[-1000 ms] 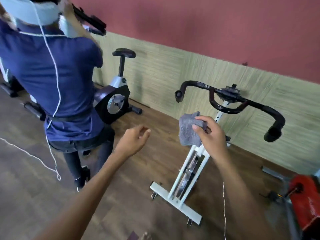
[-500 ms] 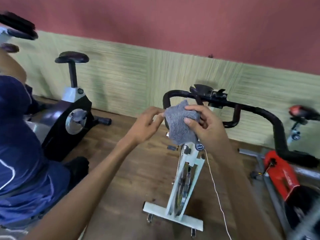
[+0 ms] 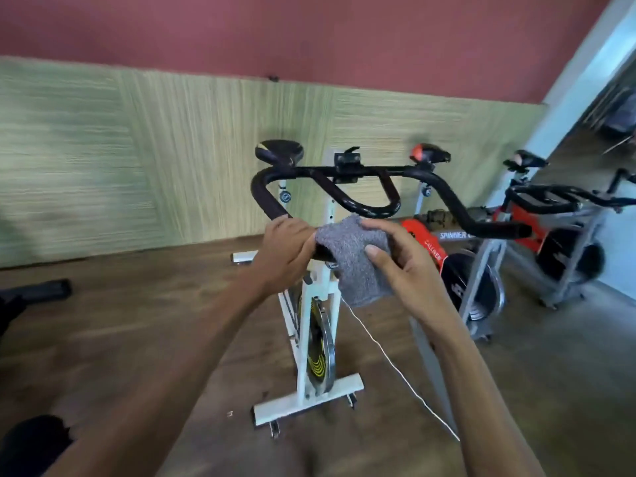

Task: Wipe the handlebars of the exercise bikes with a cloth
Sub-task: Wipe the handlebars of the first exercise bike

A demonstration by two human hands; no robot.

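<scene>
Cloth (image 3: pixel 351 263): grey, nubbly, draped over the handlebar's near left end, its lower part hanging limp.
Handlebar (image 3: pixel 499 231): black curved tube with an inner loop.
Left hand (image 3: pixel 285 249): curled round the bar, beside the cloth.
Right hand (image 3: pixel 402 266): pinches the cloth.

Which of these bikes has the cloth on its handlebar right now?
The white bike with the yellow-marked wheel: the grey cloth covers its handlebar end. Both red bikes to its right are untouched.

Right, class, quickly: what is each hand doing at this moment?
Left hand: fingers curled round the handlebar.
Right hand: holds the grey cloth.
</scene>
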